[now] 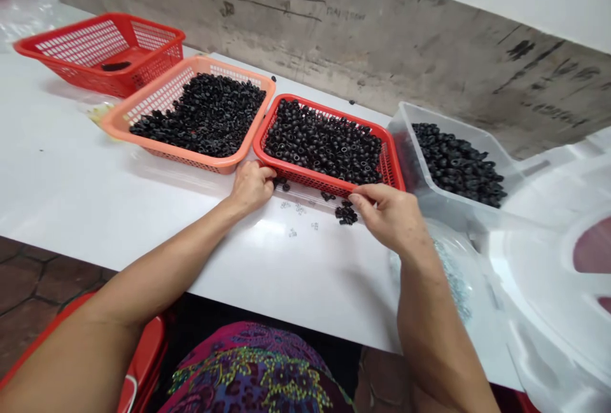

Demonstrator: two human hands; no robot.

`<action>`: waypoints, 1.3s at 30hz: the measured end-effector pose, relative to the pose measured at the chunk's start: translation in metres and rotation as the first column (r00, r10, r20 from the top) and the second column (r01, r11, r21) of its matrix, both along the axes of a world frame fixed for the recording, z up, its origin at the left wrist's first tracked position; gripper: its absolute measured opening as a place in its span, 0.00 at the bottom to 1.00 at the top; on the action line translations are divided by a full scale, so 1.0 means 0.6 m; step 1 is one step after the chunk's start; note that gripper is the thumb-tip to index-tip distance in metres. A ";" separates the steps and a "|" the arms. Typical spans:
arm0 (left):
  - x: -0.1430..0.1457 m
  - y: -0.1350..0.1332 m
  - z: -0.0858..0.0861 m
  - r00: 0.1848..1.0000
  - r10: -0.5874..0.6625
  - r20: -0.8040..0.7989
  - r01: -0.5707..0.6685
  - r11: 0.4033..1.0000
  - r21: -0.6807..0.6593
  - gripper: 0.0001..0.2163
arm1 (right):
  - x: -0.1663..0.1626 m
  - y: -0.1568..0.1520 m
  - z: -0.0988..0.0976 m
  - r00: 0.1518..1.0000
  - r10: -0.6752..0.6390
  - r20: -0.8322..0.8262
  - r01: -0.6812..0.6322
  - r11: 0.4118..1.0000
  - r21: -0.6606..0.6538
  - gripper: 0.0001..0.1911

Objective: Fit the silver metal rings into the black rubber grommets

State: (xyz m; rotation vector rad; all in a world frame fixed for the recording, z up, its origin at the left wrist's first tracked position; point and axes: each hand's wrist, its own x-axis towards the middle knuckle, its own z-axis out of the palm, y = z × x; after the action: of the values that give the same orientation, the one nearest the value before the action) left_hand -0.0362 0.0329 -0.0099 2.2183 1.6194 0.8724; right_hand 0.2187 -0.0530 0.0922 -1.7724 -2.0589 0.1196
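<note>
A small red basket (329, 179) full of black ring-like parts (324, 139) sits at the middle of the white table. My left hand (252, 187) is closed on its near left corner. At the near right corner, my right hand (389, 212) pinches the rim between thumb and fingers. A small pile of black pieces (346, 213) lies beside my right fingertips, and a few more loose ones (285, 186) are near my left fingers. Tiny clear pieces (293, 233) are scattered on the table between my hands.
An orange basket (191, 157) of black parts stands on the left, with a larger red basket (102, 76) behind it. To the right are a clear bin (424, 187) of black parts, a bag of clear pieces (451, 273) and a white plastic item (548, 247). A wall (372, 37) runs behind.
</note>
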 end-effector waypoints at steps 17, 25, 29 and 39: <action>0.019 -0.020 -0.011 0.905 -0.227 -0.359 0.281 0.954 0.107 0.12 | -0.012 0.019 -0.157 0.968 -0.101 0.230 0.106 0.994 -0.011 0.15; 0.026 -0.028 -0.003 0.887 -0.287 -0.362 0.336 0.939 0.077 0.08 | -0.021 0.035 -0.185 0.955 -0.025 0.294 0.015 0.999 0.037 0.11; 0.027 -0.030 -0.002 0.882 -0.310 -0.356 0.352 0.934 0.059 0.09 | -0.016 0.026 -0.179 0.977 0.041 0.211 -0.062 0.994 0.092 0.12; 0.024 -0.034 0.001 0.919 -0.350 -0.184 0.363 0.931 0.045 0.07 | -0.022 -0.014 -0.136 0.915 0.399 0.058 -0.380 0.903 -0.202 0.14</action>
State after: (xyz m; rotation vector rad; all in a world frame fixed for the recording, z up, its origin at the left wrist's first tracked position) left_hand -0.0218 0.0125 -0.0092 2.5957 1.1972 0.6665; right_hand 0.2058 -0.0615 0.0109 -1.4624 -2.5274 0.3604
